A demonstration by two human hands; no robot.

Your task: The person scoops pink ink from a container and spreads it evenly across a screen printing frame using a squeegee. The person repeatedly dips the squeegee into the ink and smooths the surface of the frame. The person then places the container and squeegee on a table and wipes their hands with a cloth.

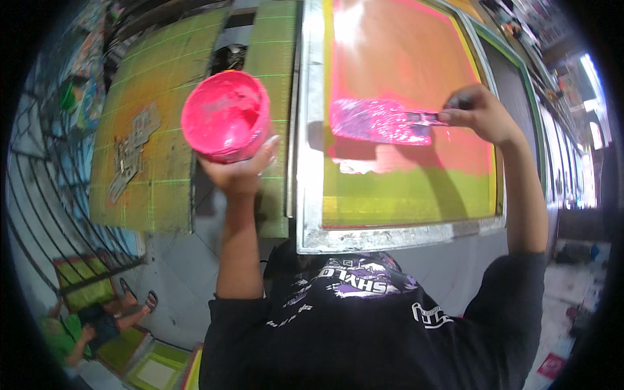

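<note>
While the left hand [238,171] supports a pink tub [249,150] from below, the right hand [484,117] holds a wide scraper [380,122] over a framed screen [403,195]. The left fingers are closed on the lower side of the tub, though most are hidden behind it; the open mouth of the tub faces the camera and shows bright pink ink [224,133] inside. The tub is to the left of the screen. The right fingers are clamped on the handle of the scraper, whose blade points left and is thickly coated with ink. A shadow falls on the screen near the blade; whether the 2 touch cannot be told. The screen has a pale metal frame [311,162], an orange-pink upper area and a yellow-green lower band. Farther left, gray scraps [135,146] lie on a yellow-green board [166,81]. At lower left sits 1 other person [91,333].
</note>
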